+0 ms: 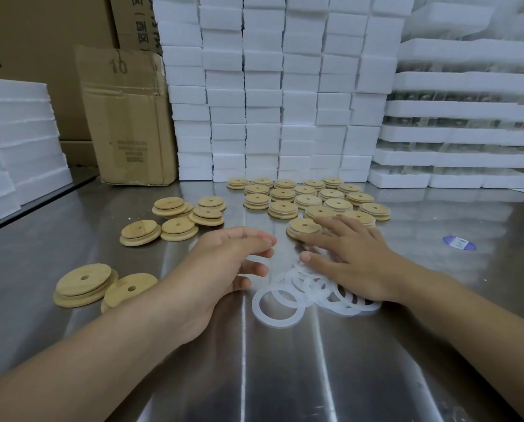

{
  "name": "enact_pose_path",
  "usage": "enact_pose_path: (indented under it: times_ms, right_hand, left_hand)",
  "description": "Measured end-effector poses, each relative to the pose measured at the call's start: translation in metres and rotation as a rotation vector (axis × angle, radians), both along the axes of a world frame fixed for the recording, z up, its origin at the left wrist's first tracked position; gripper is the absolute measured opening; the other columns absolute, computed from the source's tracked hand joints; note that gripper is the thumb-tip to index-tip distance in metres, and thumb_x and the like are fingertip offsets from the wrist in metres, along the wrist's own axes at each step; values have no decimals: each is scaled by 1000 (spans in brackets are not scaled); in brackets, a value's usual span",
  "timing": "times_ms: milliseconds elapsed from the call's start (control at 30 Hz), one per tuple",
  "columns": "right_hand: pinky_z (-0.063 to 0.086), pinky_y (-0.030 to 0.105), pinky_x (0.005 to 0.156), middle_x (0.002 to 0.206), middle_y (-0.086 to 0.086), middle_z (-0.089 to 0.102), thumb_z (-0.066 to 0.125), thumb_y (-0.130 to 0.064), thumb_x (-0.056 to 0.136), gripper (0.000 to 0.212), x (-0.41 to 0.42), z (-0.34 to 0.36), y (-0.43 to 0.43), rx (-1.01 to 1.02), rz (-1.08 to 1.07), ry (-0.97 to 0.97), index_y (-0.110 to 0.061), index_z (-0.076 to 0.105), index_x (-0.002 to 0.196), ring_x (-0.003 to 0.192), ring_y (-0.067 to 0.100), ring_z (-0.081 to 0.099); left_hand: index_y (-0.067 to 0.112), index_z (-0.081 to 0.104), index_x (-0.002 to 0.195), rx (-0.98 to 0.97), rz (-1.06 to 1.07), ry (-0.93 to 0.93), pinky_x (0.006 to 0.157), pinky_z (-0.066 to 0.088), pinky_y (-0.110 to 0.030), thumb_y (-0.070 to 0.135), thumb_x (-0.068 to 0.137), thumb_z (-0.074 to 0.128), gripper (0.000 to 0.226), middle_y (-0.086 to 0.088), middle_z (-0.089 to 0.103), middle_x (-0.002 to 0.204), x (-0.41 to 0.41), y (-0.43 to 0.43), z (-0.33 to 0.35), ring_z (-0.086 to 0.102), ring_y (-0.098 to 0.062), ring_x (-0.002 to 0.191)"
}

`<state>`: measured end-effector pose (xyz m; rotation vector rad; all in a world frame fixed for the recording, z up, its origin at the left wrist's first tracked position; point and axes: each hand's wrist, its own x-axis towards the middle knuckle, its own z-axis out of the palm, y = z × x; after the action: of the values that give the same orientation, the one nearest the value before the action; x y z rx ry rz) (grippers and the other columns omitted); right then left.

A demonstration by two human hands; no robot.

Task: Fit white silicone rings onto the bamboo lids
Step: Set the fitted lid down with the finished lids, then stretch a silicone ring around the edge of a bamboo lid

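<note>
Forearms reach over the steel worktop. Left hand rests on its side, fingers loosely curled round nothing, just left of the rings, which lie overlapped in a heap before the person. Right hand is spread flat, palm over the heap's far part, fingertips on a lid at the near edge of the ringed lids. Bare lids lie well apart to the left. Overlapped, translucent rings will likely cling, so two could lift together. On slick steel a lid may skid under a push and knock the ringed rows. A ring stretched unevenly could seat twisted.
</note>
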<state>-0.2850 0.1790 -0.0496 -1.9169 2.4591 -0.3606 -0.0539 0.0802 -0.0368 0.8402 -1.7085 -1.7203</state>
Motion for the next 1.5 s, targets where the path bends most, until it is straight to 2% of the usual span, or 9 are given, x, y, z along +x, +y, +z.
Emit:
enact_pose_path:
  times_ms: [167,300,533,833,933,1000,1067,1300,1500]
  right_hand:
    - [11,49,124,168,-18,28,16,-93,83,80,-1,-2,-2,-82,-20,-38,-58,48,148,158,13,13]
    - [24,47,118,146,-16,51,29,-82,91,62,1,2,-1,-108,-40,-10,-47,66,126,145,14,35]
    - [30,21,111,149,-13,48,49,-55,105,50,-6,3,0,-84,53,-136,-31,57,148,141,6,42]
    - [44,39,106,121,-10,49,47,-72,92,47,-22,4,0,-148,-152,-82,-45,66,125,123,14,45]
    - [44,35,101,121,-11,49,52,-70,92,40,-25,3,0,-178,-135,-108,-45,67,121,117,11,47]
    - [42,30,90,112,-13,51,59,-62,95,23,-24,4,-1,-225,-124,-127,-46,68,109,105,8,52]
    - [41,26,77,100,-15,57,63,-55,96,12,-23,7,0,-276,-106,-132,-44,68,94,90,3,56]
    - [42,25,66,80,-12,67,67,-41,93,9,-12,8,3,-195,-30,-176,-37,71,85,81,-5,57]
    - [40,16,68,88,-14,65,70,-27,94,11,-6,9,4,-188,55,-217,-37,72,93,84,-6,56]
  left_hand:
    - [24,86,91,-1,-1,8,62,49,-25,23,96,76,11,2,80,94,1,1,1,70,-10,71]
    - [25,86,90,-13,2,-2,65,49,-27,23,98,75,13,3,80,91,0,2,1,70,-9,71]
    - [21,85,95,-6,18,-6,65,49,-27,22,97,75,11,3,80,91,0,3,2,70,-10,71]
    - [24,85,94,-81,-4,-45,63,50,-26,24,99,73,13,4,80,91,1,3,7,71,-9,71]
    - [32,79,90,-511,-51,-196,69,54,-32,35,100,71,13,13,77,90,9,-4,14,75,-6,75]
    - [43,71,96,-955,-42,-449,77,56,-35,53,96,62,13,22,72,94,23,-16,21,70,-2,86]
    - [49,66,105,-1129,25,-696,83,54,-34,59,96,56,16,26,66,102,38,-28,31,63,1,98]
    - [59,60,121,-833,-123,-999,104,52,-38,63,90,67,32,26,58,122,60,-38,53,59,-4,112]
    - [61,58,115,-769,-260,-1159,98,57,-37,32,78,77,51,26,53,126,69,-28,65,61,-3,109]
